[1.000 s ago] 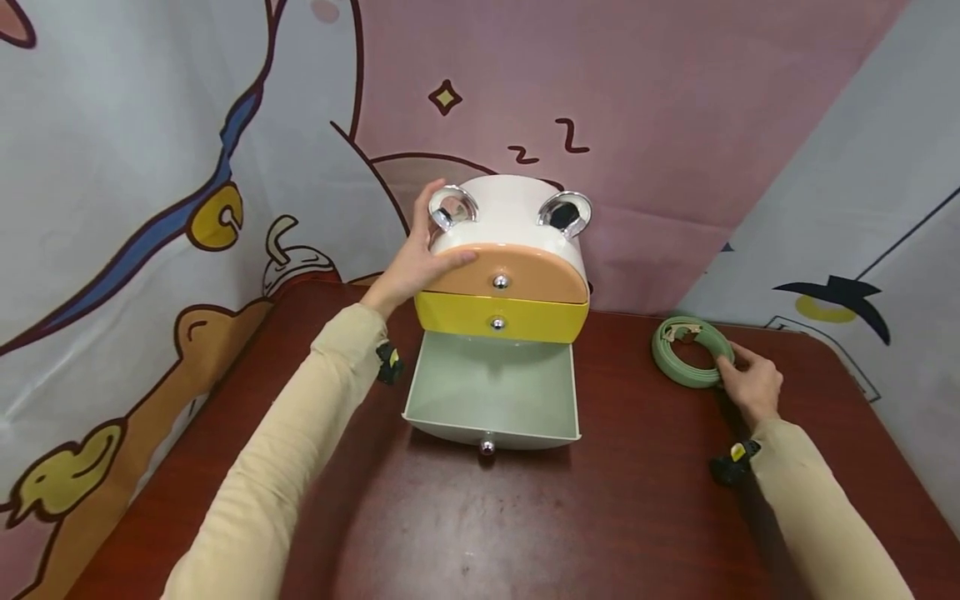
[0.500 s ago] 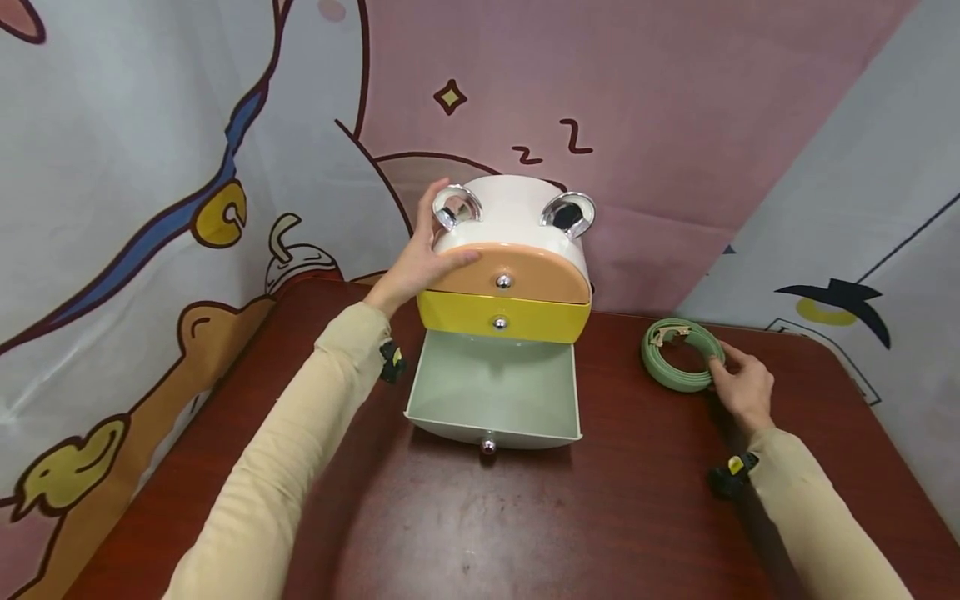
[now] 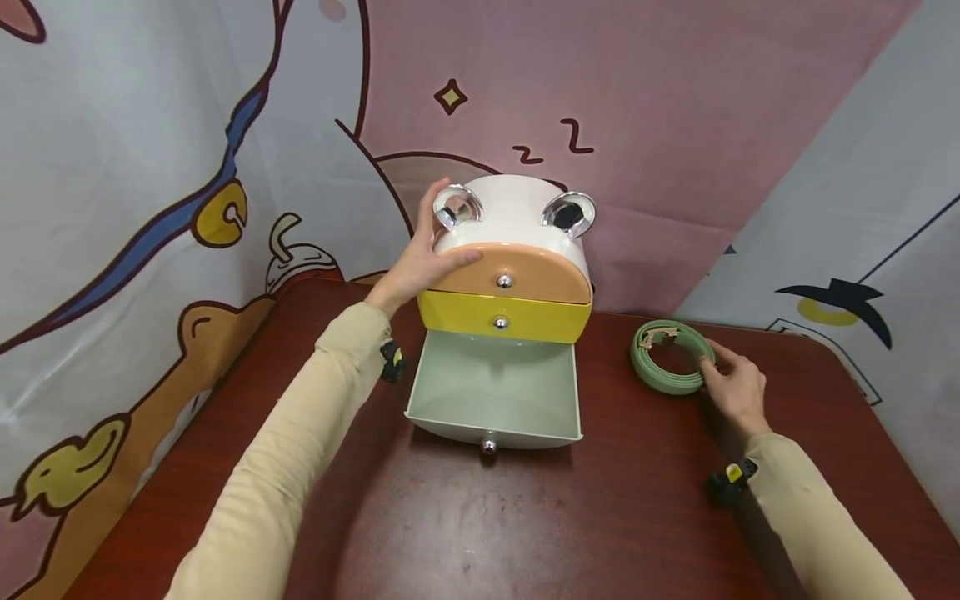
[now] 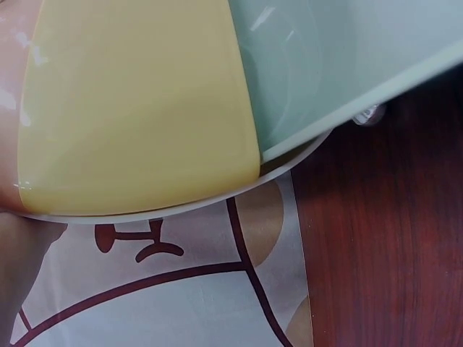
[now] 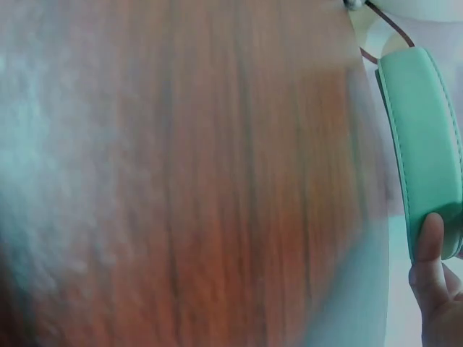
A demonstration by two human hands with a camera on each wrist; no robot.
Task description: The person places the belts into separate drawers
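Note:
A small drawer cabinet with a white shell (image 3: 512,212) and two silvery ear-like rings stands upright on the table. Its orange top drawer (image 3: 540,268) and yellow middle drawer (image 3: 457,312) are closed; the pale green bottom drawer (image 3: 491,387) is pulled out with nothing inside. My left hand (image 3: 416,262) grips the cabinet's upper left side, thumb across the orange front, other fingers behind the left ring. To the cabinet's right, my right hand (image 3: 738,387) pinches the right side of a coiled green belt (image 3: 660,382) with a gold buckle. The right wrist view shows the belt's stitched edge (image 5: 419,137) under my thumb.
The dark red wooden table (image 3: 480,525) runs beneath everything. A printed cartoon cloth (image 3: 637,100) hangs directly behind the cabinet and along both sides. A round silver knob (image 3: 488,446) sticks out from the front of the pulled-out drawer.
My right hand has carried the coiled belt a little to the left, toward the cabinet. My left hand keeps its grip on the cabinet, and the drawers stay as they were.

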